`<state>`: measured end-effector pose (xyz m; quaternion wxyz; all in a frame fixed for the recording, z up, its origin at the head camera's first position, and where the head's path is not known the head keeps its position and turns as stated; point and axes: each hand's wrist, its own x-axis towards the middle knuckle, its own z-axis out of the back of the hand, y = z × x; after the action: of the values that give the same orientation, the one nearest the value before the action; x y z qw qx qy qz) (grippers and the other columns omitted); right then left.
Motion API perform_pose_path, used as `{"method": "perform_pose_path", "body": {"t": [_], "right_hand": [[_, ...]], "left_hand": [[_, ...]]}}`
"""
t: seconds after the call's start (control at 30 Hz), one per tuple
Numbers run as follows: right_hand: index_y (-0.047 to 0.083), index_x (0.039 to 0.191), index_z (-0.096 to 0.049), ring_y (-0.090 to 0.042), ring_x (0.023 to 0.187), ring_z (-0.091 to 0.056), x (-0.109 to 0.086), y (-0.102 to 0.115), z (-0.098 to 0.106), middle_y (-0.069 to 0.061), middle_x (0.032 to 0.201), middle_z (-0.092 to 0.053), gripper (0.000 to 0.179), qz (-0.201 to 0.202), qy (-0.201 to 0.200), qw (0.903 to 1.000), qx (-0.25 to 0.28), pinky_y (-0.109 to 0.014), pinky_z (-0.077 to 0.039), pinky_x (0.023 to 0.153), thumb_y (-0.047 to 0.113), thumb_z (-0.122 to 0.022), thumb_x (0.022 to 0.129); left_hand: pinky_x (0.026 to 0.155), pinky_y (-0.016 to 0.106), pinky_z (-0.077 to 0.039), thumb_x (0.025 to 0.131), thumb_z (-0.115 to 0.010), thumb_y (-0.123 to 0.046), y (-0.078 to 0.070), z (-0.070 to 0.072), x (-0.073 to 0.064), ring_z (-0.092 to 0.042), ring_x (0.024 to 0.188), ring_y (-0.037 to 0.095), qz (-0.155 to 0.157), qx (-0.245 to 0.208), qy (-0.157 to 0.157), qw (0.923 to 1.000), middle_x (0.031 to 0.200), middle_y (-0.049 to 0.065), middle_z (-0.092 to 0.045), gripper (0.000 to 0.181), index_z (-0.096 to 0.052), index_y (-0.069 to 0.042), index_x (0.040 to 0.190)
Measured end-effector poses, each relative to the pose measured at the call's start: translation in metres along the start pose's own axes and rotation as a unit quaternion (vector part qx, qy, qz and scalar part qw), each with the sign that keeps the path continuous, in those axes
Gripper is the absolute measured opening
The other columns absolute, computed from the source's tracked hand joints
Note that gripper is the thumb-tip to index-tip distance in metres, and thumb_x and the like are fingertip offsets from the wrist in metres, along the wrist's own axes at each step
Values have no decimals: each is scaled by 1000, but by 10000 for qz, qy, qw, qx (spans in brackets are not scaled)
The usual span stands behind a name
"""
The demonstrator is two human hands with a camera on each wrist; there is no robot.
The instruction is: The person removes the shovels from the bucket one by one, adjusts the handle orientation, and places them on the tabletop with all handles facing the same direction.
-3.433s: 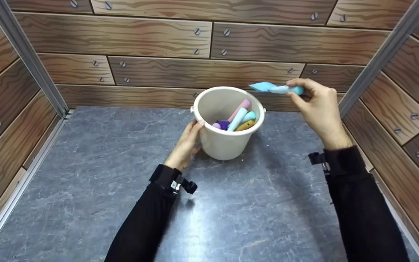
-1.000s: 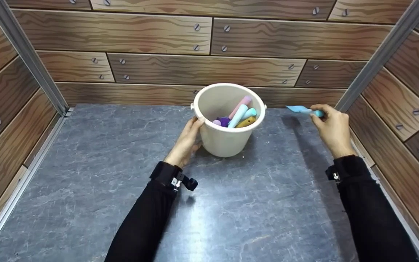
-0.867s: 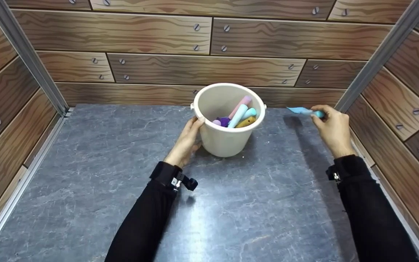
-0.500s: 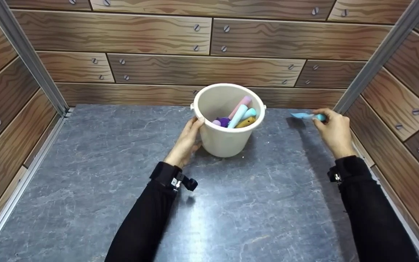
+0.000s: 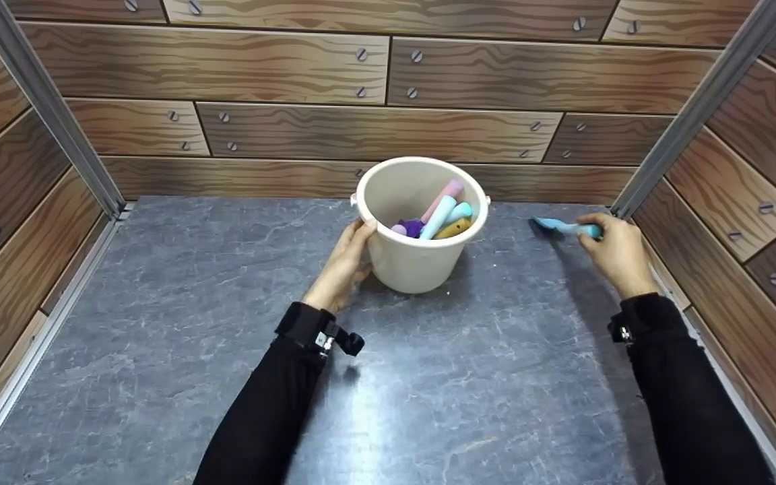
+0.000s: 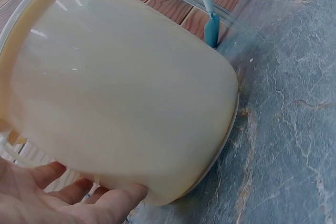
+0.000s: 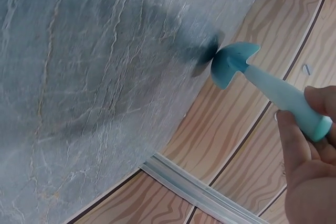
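Black sleeves (image 5: 260, 411) are reaching in from the bottom edge, and wristbands (image 5: 304, 325) are circling the cuffs with small clips attached. Beneath them a grey, pale-veined counter (image 5: 422, 397) is spreading out, and a patch of light is shining on it between the arms. The left hand (image 5: 339, 269) is touching the left side of a cream bucket (image 5: 415, 263); its grip is lying loose, the fingers spread against the bucket's wall. The bucket is standing upright on the counter. Inside it a purple piece (image 5: 412, 228) is sitting beside a lilac ball (image 5: 398, 230), a mustard piece (image 5: 454, 228) is lying near the right wall, and a pale blue stick (image 5: 438, 217) and a pink stick (image 5: 443, 200) are leaning up towards the rim. Right of the bucket, well apart from it, the right hand (image 5: 617, 252) is pinching the handle of a blue shovel (image 5: 570, 228), its grip clamped on the end. The shovel's blade is pointing left and dipping low to the counter; whether it is touching is hard to tell. Behind everything a plank-patterned wall (image 5: 307, 71) is rising, and metal strips (image 5: 44, 101) are running up its corners.
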<state>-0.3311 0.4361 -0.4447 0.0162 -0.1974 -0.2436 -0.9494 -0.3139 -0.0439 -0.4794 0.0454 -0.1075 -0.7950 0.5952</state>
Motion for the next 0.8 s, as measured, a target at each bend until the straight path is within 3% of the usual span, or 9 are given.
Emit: {"method": "perform_pose_path", "body": {"t": [0.2,0.43,0.5,0.67,0.8], "right_hand": [[-4,143,-79,-41,98,-70,1,-4,-1,-36,130,-81,36,-2,523,9986,-103,-30,-49,80,6,-77,109],[-8,140,-79,-49,104,-74,2,-7,-9,-38,129,-81,37,109,709,9972,-205,-63,-58,95,4,-79,105],[-8,140,-78,-49,105,-74,3,-8,-11,-37,129,-81,37,76,794,9966,-207,-65,-58,96,4,-79,105],[-8,144,-76,-48,107,-71,5,-10,-13,-39,135,-78,41,-100,1196,9926,-212,-55,-57,92,6,-81,106],[-10,149,-72,-51,113,-70,7,-10,-15,-42,142,-74,47,-190,1457,9889,-211,-65,-60,100,7,-81,106]], "left_hand": [[147,76,-23,115,-59,-52,0,0,0,-22,182,46,-8,-45,13,10000,195,22,-23,93,-21,-9,188],[146,79,-22,115,-58,-50,1,0,1,-19,183,46,-12,-8,-31,10000,195,22,-22,90,-22,-9,187],[146,79,-22,115,-59,-51,2,0,1,-19,183,47,-2,21,-53,10000,195,22,-22,91,-23,-9,187],[146,79,-23,115,-59,-52,2,1,1,-19,183,47,20,89,-83,9999,195,22,-22,92,-23,-9,187],[146,79,-22,115,-59,-51,2,0,2,-18,183,47,21,96,-85,9999,196,22,-20,92,-22,-9,187]]}}
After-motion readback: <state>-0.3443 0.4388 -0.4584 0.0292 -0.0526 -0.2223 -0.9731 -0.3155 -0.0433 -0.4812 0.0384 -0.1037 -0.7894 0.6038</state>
